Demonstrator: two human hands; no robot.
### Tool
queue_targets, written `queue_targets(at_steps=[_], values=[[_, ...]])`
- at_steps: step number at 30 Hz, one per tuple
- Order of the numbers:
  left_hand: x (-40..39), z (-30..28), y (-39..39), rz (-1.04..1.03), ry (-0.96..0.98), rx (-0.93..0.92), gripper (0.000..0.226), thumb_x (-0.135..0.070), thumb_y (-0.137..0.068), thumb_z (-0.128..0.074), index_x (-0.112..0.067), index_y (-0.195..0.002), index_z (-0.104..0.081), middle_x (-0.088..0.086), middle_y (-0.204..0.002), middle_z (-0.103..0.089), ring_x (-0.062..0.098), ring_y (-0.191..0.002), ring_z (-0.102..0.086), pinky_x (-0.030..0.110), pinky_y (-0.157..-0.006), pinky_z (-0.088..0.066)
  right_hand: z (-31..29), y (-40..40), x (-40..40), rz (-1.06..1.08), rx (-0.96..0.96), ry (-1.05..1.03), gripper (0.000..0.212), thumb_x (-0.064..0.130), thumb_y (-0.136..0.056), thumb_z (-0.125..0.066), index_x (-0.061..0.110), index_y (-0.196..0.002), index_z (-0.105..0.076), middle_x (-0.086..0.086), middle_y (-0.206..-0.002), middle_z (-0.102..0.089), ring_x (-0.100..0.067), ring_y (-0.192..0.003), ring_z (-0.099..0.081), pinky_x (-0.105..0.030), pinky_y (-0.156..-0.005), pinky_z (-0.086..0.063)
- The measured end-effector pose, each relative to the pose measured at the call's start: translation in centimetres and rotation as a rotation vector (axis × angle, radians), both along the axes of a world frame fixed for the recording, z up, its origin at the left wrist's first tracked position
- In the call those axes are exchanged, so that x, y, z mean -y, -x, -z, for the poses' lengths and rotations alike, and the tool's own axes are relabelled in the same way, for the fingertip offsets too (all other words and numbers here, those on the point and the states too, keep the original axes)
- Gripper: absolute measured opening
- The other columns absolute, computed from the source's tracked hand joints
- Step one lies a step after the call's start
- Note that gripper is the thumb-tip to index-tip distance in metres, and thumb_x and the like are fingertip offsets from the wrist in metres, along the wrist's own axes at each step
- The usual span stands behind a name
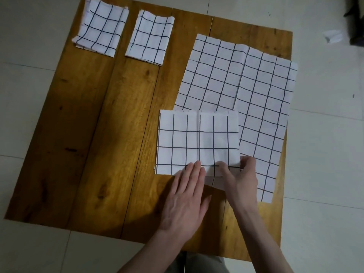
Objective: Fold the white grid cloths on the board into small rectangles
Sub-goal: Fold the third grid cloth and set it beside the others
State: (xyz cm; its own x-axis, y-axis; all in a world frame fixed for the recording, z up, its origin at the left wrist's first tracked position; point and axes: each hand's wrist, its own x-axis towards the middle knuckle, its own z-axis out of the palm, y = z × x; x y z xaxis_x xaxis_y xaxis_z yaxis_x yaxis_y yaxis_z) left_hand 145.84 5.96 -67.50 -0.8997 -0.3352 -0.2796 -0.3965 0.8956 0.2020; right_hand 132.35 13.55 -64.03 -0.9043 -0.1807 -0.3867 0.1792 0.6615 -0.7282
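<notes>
Dim indoor light falls unevenly over a brown plank wooden board [102,119], with a warm brighter patch across its middle and a broad dark shadow over its near-left corner. The white, black-gridded cloths [256,99] read as the brightest areas, faintly bluish but not blown out. A soft shadow lies under the left hand [185,201], to its lower left. Wide-angle distortion bows the board's edges and the pale tiled floor [325,154] seams. Detail is soft and slightly smeared throughout; the far-right corner sinks into near black.
</notes>
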Motion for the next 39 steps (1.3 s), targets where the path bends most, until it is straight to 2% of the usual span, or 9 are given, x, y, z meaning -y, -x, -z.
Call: queue_targets(at_steps=[7, 10, 13, 17, 21, 27, 31, 35, 39], values=[[0.0, -0.6, -0.1, -0.020, 0.003, -0.022, 0.069, -0.053, -0.110, -0.022, -0.010, -0.164, -0.028, 0.012, -0.173, -0.021, 0.029, -0.160, -0.019, 0.052, -0.128, -0.026, -0.9, -0.3, -0.9, 0.174, 0.112, 0.192, 0.041, 0.024, -0.089, -0.080, 0.033, -0.122, -0.056, 0.004, -0.098, -0.072, -0.015, -0.090, -0.070, -0.041, -0.078, -0.062], [0.7, -0.5, -0.7, -0.063, -0.010, -0.034, 0.068, -0.053, -0.112, -0.019, -0.011, -0.164, -0.027, 0.012, -0.173, -0.021, 0.029, -0.161, -0.018, 0.051, -0.125, -0.022, -1.9, -0.5, -1.6, 0.130, 0.045, 0.203, 0.019, 0.020, -0.094, -0.074, 0.027, -0.110, -0.066, 0.003, -0.093, -0.072, -0.018, -0.085, -0.068, -0.044, -0.076, -0.062], [1.6, -0.4, -1.6, -0.109, -0.045, -0.020, 0.066, -0.053, -0.112, -0.016, -0.014, -0.164, -0.031, 0.011, -0.172, -0.026, 0.028, -0.159, -0.023, 0.054, -0.124, -0.034, -2.7, -1.2, -1.4, 0.073, -0.009, 0.207, 0.006, 0.020, -0.100, -0.065, 0.025, -0.100, -0.069, 0.001, -0.089, -0.071, -0.029, -0.084, -0.066, -0.044, -0.070, -0.059], [2.4, -0.3, -2.3, -0.094, -0.072, -0.017, 0.063, -0.052, -0.111, -0.021, -0.018, -0.161, -0.039, 0.012, -0.165, -0.039, 0.030, -0.155, -0.034, 0.053, -0.119, -0.042, -3.0, -2.7, -0.1, -0.047, -0.203, 0.155, 0.012, 0.028, -0.106, -0.059, 0.022, -0.110, -0.069, 0.001, -0.090, -0.058, -0.018, -0.085, -0.055, -0.050, -0.066, -0.054], [3.2, -0.7, -2.4, -0.101, -0.081, -0.071, 0.063, -0.052, -0.111, -0.022, -0.015, -0.157, -0.043, 0.009, -0.163, -0.042, 0.026, -0.153, -0.035, 0.046, -0.124, -0.035, -2.6, -4.1, 1.6, -0.198, -0.340, 0.130, 0.040, 0.024, -0.104, -0.060, 0.016, -0.143, -0.059, 0.008, -0.092, -0.051, -0.014, -0.086, -0.055, -0.041, -0.062, -0.055], [4.9, -1.3, -3.3, -0.221, -0.173, -0.220, 0.064, -0.050, -0.111, -0.022, -0.015, -0.163, -0.026, 0.005, -0.167, -0.036, 0.020, -0.156, -0.029, 0.037, -0.126, -0.025, -1.9, -5.0, 3.3, -0.523, -0.562, -0.013, 0.054, 0.024, -0.102, -0.052, 0.013, -0.155, -0.047, 0.004, -0.101, -0.050, -0.013, -0.090, -0.049, -0.034, -0.078, -0.050], [5.9, -1.1, -4.3, -0.287, -0.190, -0.269, 0.064, -0.042, -0.108, -0.035, -0.013, -0.164, -0.025, 0.006, -0.167, -0.035, 0.020, -0.155, -0.031, 0.033, -0.127, -0.021, -1.1, -5.6, 4.3, -0.672, -0.608, -0.151, 0.063, 0.026, -0.098, -0.049, 0.014, -0.159, -0.041, -0.006, -0.133, -0.049, -0.024, -0.117, -0.053, -0.039, -0.098, -0.048], [6.4, -0.5, -4.8, -0.318, -0.205, -0.288, 0.064, -0.038, -0.107, -0.038, -0.011, -0.164, -0.026, 0.007, -0.167, -0.035, 0.020, -0.154, -0.033, 0.036, -0.126, -0.025, 0.4, -6.0, 5.1, -0.847, -0.512, -0.236, 0.074, 0.025, -0.097, -0.053, 0.020, -0.165, -0.024, -0.002, -0.168, -0.029, -0.023, -0.154, -0.028, -0.044, -0.123, -0.032], [6.3, -0.4, -5.0, -0.331, -0.227, -0.318, 0.059, -0.035, -0.110, -0.035, -0.012, -0.164, -0.027, 0.006, -0.166, -0.037, 0.019, -0.154, -0.034, 0.042, -0.124, -0.033, 1.8, -6.2, 5.3, -0.879, -0.442, -0.317, 0.074, 0.028, -0.100, -0.049, 0.024, -0.167, -0.016, 0.002, -0.173, -0.017, -0.019, -0.160, -0.012, -0.045, -0.126, -0.027]])
